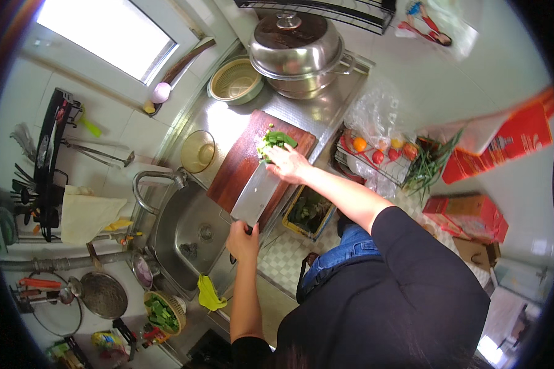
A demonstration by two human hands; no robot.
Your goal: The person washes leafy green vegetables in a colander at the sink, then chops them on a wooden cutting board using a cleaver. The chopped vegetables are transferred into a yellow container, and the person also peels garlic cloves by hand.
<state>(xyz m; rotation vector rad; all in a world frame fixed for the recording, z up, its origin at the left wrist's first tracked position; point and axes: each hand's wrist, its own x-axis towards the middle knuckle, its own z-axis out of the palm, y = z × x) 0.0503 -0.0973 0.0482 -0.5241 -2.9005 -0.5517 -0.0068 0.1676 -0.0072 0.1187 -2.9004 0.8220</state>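
Note:
My left hand is closed around the handle of a wide-bladed cleaver, whose blade lies over a dark red wooden cutting board. The far end of the blade reaches a small pile of chopped leafy greens. Fingers spread, my right hand rests palm down on the near side of those greens, beside the blade's far end; whether it touches the blade, I cannot tell. The board spans the steel counter at the right of the sink.
A steel sink with a faucet lies left of the board. Beyond stand a glass bowl, a colander and a large lidded steamer pot. A wire basket holds fruit. Cut greens fill a basket lower left.

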